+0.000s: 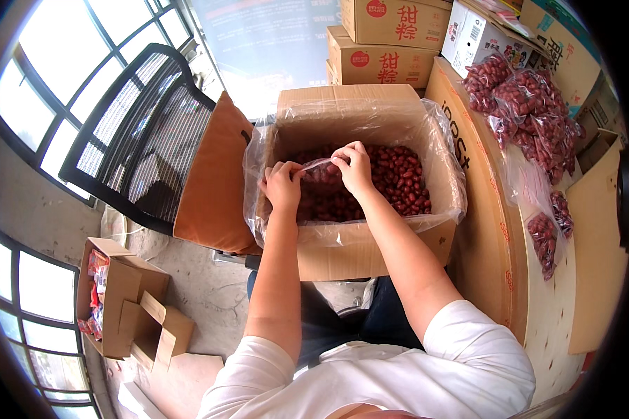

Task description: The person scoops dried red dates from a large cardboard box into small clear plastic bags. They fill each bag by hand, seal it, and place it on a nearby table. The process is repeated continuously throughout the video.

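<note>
Both hands pinch the top edge of a small clear plastic bag (pixel 322 172), which hangs over the loose red dates. My left hand (pixel 283 183) has one end of the edge between thumb and fingers. At the other end, my right hand (pixel 354 165) grips it the same way. Dark red dates show through the bag, though its lower part blends with the heap. Beneath lie many loose red dates (pixel 398 178), which look like jujubes, in an open cardboard box (pixel 335 262). A clear plastic liner (pixel 453 178) is folded out over the box's rim.
To the right, filled bags of dates (pixel 534 110) are piled on a ledge, with flat plastic bags (pixel 529 178) nearer. Stacked cartons (pixel 382 57) stand behind the box. At left are a mesh chair (pixel 136 136) with an orange cushion (pixel 215 183) and a carton of packets (pixel 120 298).
</note>
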`<state>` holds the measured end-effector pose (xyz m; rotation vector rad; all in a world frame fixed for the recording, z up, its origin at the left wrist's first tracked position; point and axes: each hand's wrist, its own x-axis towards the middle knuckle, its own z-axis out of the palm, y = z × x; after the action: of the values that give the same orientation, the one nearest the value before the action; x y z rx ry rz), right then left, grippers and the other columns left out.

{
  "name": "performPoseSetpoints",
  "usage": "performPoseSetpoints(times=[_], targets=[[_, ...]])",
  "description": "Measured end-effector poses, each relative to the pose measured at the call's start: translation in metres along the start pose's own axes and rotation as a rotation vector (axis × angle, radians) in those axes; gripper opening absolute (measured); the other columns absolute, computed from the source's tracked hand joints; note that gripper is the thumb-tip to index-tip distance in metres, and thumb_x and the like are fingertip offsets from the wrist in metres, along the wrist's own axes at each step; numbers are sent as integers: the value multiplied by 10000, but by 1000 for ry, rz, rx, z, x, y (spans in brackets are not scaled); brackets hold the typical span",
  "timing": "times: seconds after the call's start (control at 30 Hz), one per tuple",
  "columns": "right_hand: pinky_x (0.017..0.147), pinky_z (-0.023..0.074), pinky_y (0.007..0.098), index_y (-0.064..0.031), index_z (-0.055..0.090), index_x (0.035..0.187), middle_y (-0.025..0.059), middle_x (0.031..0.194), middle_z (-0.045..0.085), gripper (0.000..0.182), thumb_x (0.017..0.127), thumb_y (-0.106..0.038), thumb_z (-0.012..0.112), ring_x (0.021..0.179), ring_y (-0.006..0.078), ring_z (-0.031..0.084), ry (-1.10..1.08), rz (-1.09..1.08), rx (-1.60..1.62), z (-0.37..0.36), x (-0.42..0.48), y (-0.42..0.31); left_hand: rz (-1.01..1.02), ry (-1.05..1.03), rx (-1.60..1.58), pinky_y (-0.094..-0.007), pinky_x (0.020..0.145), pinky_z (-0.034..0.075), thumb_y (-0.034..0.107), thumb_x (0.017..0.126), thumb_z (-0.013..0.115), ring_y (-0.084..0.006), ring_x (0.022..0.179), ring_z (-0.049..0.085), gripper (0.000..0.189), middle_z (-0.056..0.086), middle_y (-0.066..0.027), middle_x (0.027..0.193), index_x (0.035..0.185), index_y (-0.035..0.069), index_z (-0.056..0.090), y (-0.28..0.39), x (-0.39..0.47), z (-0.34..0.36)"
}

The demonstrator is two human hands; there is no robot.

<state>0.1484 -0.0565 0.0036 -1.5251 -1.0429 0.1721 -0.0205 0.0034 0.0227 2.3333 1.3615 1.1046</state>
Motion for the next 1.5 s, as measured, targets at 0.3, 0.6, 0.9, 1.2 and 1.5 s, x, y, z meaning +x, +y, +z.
performPoseSetpoints(times=[0.3,0.6,0.9,1.2,1.5], targets=[[720,495,361,-62,677,766,69,877,556,51,737,-52,718,796,249,617,5,-18,-57,-1,0,0,-22,-19,41,-488,854,340,215,781,688,-235,928,547,53,631,40,817,814,175,674,-5,0,6],[677,533,328,-17,669,777,81,887,542,48,750,2,704,767,229,624,-28,15,71,-2,-1,-11,-16,-14,28,-509,912,337,213,776,699,-243,1020,526,99,619,26,940,871,194,677,5,0,-3],[661,549,304,23,656,799,82,898,518,31,783,42,674,728,199,637,-184,-14,246,-4,-4,-28,147,-62,-78,-423,852,330,208,760,726,-224,970,545,98,601,24,833,803,147,662,-3,3,5],[823,483,379,-95,341,1366,160,1007,569,945,611,-263,882,899,270,581,-146,40,105,4,-4,7,204,74,-401,-400,632,439,5,784,641,-348,707,547,73,531,-155,756,763,4,572,5,11,3],[1067,350,444,-146,-15,1491,294,1371,336,1445,430,-319,950,1268,443,387,-577,-8,-186,-2,-22,-25,26,134,-635,-279,649,410,101,902,622,-158,671,474,202,517,-66,734,756,-6,532,-2,10,1]])
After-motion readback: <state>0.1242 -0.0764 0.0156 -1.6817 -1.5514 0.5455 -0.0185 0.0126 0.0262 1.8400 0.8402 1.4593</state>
